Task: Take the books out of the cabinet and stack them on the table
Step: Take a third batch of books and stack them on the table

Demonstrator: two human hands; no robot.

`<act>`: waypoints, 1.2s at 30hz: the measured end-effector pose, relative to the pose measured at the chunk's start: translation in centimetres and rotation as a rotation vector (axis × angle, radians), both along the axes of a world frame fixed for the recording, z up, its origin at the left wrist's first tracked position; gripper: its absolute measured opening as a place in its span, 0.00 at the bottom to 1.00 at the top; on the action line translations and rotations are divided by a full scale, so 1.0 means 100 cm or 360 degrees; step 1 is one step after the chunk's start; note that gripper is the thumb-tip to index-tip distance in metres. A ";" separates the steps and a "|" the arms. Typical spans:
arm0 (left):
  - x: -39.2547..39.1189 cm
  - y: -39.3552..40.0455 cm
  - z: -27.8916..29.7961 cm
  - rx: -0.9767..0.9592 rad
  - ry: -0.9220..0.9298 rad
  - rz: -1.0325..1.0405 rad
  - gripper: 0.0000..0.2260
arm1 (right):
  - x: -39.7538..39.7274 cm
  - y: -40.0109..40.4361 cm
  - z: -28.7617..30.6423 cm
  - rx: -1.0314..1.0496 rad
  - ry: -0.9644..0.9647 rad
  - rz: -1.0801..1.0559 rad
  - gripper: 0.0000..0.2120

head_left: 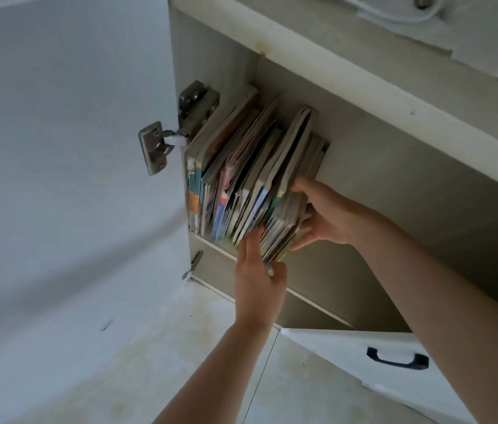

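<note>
Thin soft-cover books (241,179) upright in the cabinet (364,166), leaning left. Right hand (327,215) fingers curled around the rightmost bundle; left hand (260,280) flat against spines. Probably floppy, slippery, heavy together; best clamped from both sides, low.

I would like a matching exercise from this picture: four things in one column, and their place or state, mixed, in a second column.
Things:
1. right hand
2. left hand
3. hinge
4. black handle

Places:
a. on the white door at lower right
b. grips the right side of the books
c. at the cabinet's left edge, joining the open door
d. at the front edges of the books, from below

Pairs: 1-b, 2-d, 3-c, 4-a
</note>
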State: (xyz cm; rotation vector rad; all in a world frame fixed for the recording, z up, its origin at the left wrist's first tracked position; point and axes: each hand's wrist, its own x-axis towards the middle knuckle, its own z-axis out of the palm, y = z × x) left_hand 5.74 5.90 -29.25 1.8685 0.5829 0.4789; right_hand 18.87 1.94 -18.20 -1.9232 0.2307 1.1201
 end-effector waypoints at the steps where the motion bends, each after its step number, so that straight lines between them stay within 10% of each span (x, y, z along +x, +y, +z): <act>1: 0.002 0.002 -0.001 -0.0015 0.0026 -0.0006 0.27 | 0.000 0.003 0.000 0.0015 0.0012 -0.0030 0.31; 17: 0.039 -0.013 -0.011 -0.0354 0.0291 -0.0042 0.33 | -0.007 0.008 -0.008 -0.0701 -0.0731 0.0215 0.44; 36: 0.034 -0.009 -0.048 -0.0078 0.0284 -0.0290 0.30 | -0.004 -0.016 -0.027 -0.0317 -0.0686 0.0224 0.42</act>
